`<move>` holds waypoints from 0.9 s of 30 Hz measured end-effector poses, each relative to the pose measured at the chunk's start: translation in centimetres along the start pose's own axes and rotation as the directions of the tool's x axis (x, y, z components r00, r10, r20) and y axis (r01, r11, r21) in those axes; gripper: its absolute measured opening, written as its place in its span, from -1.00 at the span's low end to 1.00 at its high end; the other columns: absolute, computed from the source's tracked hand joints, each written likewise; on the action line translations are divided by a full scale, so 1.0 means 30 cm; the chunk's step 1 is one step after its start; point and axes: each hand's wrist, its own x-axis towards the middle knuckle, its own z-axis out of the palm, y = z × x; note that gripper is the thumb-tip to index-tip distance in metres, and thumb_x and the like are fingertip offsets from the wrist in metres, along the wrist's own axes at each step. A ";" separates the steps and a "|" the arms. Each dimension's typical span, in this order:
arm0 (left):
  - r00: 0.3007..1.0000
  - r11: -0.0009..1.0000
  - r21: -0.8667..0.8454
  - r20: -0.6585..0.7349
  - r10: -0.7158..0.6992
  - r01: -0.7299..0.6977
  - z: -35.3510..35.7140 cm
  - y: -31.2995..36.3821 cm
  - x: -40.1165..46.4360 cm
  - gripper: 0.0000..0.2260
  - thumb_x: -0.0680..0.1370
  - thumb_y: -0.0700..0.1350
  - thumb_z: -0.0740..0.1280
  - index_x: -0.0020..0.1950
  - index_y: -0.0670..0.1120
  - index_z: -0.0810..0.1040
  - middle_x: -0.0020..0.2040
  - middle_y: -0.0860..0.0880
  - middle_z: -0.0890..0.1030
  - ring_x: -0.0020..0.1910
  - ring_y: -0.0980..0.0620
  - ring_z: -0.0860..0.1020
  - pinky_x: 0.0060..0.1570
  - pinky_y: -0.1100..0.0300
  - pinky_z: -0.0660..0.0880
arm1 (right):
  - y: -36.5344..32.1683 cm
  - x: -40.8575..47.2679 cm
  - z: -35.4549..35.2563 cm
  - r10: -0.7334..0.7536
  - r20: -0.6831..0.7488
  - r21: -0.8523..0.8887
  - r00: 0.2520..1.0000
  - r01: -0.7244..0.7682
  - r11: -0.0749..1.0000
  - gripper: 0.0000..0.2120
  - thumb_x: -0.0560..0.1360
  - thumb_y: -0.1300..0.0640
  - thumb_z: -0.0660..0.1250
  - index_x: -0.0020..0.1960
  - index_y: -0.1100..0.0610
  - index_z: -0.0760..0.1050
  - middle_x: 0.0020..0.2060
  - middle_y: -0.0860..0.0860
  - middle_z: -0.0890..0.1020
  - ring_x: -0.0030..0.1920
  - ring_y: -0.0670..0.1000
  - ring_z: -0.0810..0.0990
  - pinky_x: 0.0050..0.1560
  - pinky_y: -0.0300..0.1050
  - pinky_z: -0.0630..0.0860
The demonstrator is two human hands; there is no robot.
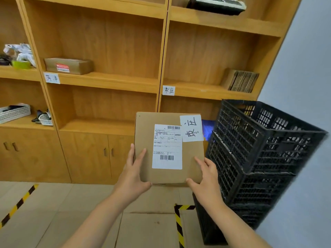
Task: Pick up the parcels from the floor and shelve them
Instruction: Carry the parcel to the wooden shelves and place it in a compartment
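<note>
A flat brown cardboard parcel [189,158] is held up in front of the wooden shelving [111,81]. It carries a white shipping label and a handwritten white note at its top right. My left hand [133,176] grips its lower left edge, thumb on the front face. My right hand [207,178] grips the lower right corner the same way. Another brown parcel [69,66] lies on a middle shelf at the left. A stack of flat cardboard [240,80] leans on the right shelf.
Stacked black plastic crates [254,158] stand close on the right, against a grey wall. Handwritten tags [168,90] mark the shelf edges. White baskets [14,112] and clutter fill the far-left shelves. Yellow-black tape [179,226] and flattened cardboard lie on the floor.
</note>
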 end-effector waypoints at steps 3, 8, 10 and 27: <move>0.999 0.999 -0.031 0.024 0.035 -0.035 0.004 -0.041 0.190 -0.06 0.33 -0.16 0.50 0.49 0.20 -0.05 0.43 0.30 -0.40 0.49 0.06 0.03 0.12 0.15 0.48 | 0.006 0.153 0.049 0.015 -0.026 0.022 1.000 -0.015 1.000 -0.33 0.40 0.15 0.44 0.41 -0.11 0.23 0.41 -0.08 0.12 0.44 -0.06 0.09 0.40 -0.01 0.26; 0.995 0.997 -0.037 0.062 0.077 -0.074 0.057 -0.081 0.445 -0.07 0.33 -0.16 0.49 0.49 0.20 -0.03 0.39 0.35 -0.38 0.48 0.02 0.04 0.21 0.03 0.45 | 0.056 0.368 0.075 0.015 -0.043 -0.029 0.999 -0.016 0.999 -0.31 0.38 0.13 0.44 0.41 -0.09 0.21 0.39 -0.08 0.12 0.42 -0.05 0.11 0.35 -0.08 0.29; 0.994 0.995 -0.033 0.056 0.091 -0.089 0.088 -0.094 0.534 -0.07 0.32 -0.16 0.49 0.49 0.19 -0.04 0.38 0.36 -0.39 0.48 0.02 0.07 0.16 0.03 0.48 | 0.086 0.454 0.083 0.015 -0.047 -0.045 0.999 -0.017 0.999 -0.31 0.38 0.12 0.44 0.41 -0.11 0.21 0.41 -0.06 0.11 0.43 -0.04 0.10 0.37 -0.02 0.30; 0.994 0.995 -0.029 -0.046 0.098 -0.099 0.415 -0.013 1.314 -0.08 0.33 -0.15 0.48 0.47 0.22 -0.05 0.45 0.25 -0.36 0.48 0.06 0.09 0.08 0.24 0.47 | 0.414 1.312 0.055 -0.050 -0.009 -0.010 0.999 0.050 0.999 -0.22 0.36 0.03 0.47 0.44 -0.14 0.12 0.43 -0.10 0.01 0.44 -0.05 -0.01 0.41 -0.01 0.16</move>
